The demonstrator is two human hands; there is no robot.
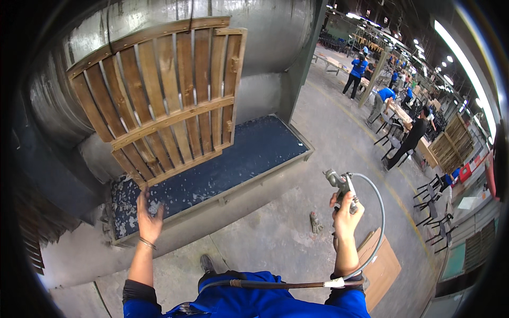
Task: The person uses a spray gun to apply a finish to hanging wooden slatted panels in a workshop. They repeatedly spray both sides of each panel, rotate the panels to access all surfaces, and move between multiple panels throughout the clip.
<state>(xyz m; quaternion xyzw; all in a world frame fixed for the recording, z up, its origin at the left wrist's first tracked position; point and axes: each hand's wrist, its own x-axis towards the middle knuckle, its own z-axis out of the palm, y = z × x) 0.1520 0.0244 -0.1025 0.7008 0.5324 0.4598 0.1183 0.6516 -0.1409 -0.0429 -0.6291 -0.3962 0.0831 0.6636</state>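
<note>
A slatted wooden panel (164, 100) hangs upright on a wire in front of a grey booth wall. My left hand (149, 216) is raised just below the panel's lower left corner, fingers spread, holding nothing. My right hand (347, 214) grips a metal spray gun (342, 185) at chest height to the right, its nozzle pointing left toward the panel. A grey hose (377, 212) loops from the gun down and back across my blue clothing.
A dark water trough (238, 159) lies under the panel. A small metal object (315, 222) and a brown board (383, 265) rest on the concrete floor. Several people work at benches far right, beside dark chairs (435, 212) and stacked wooden frames (453, 140).
</note>
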